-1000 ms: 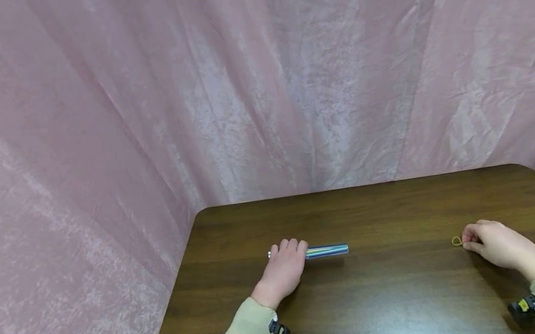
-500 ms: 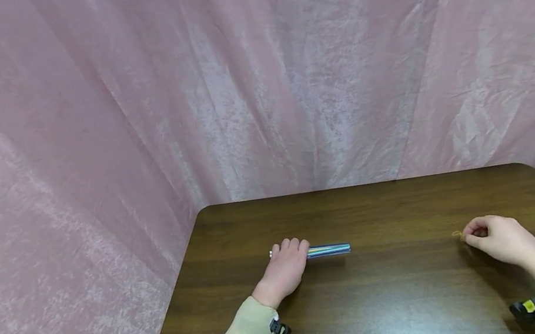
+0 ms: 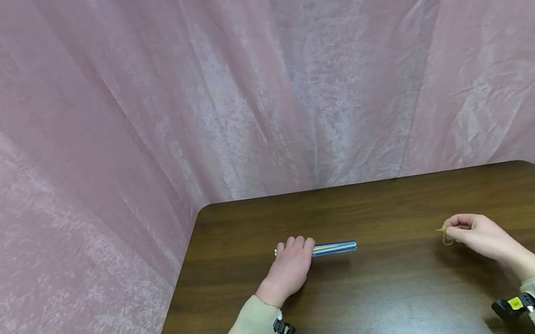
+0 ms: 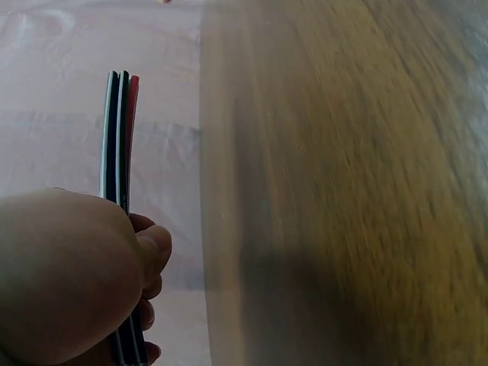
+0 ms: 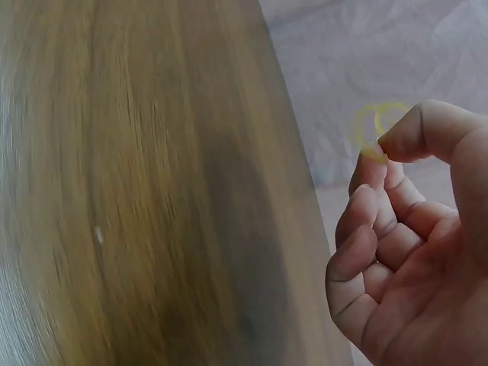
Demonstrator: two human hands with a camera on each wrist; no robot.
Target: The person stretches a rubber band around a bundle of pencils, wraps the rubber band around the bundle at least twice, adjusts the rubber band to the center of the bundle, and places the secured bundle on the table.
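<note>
A: Left hand (image 3: 289,267) first: what's it got?

B: A firm grasp on a bundle of thin rods (image 3: 335,247)! A long stretch pokes out towards the other hand, short tips on the opposite side.

A: Colours?

B: Blue and pale stripes from the head view; from the left wrist, dark ones and a red one.

A: And the right hand (image 3: 479,237)?

B: Pinching — thumb and forefinger on a yellow band (image 5: 372,151), its loop out beyond the fingertips, on the side facing the left hand. Blurry up close.

A: Hands well apart?

B: Well apart, bare desk (image 3: 391,288) between them — whether the bundle touches it, I can't tell.
</note>
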